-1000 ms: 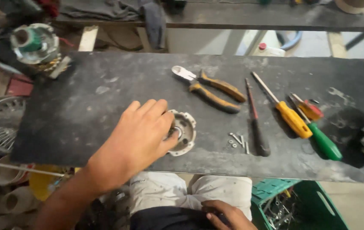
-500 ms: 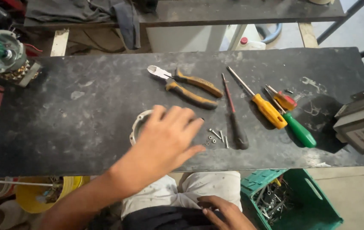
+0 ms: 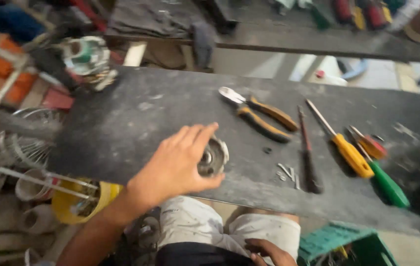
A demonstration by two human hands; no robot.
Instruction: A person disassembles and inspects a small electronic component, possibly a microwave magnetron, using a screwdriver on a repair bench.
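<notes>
Orange-handled pliers [image 3: 261, 116] lie at one o'clock on the dark workbench [image 3: 136, 123]; screwdrivers, yellow [image 3: 348, 152] and green [image 3: 387, 182], at three; loose screws [image 3: 288, 173] nearer centre

Bench [image 3: 136, 123] count: one pliers [image 3: 261, 114] mid-bench; three screwdrivers toward right edge, dark [image 3: 308, 150], yellow [image 3: 345, 147], green [image 3: 384, 180]; few loose screws [image 3: 287, 173] near front edge; one round metal part [image 3: 213, 157].

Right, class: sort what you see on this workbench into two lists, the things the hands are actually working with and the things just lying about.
In hand:
- left hand, gripping the round metal part on the dark bench top

Lying about:
- pliers
- dark screwdriver
- yellow-handled screwdriver
- green-handled screwdriver
- loose screws
- right hand, resting in the lap
</notes>
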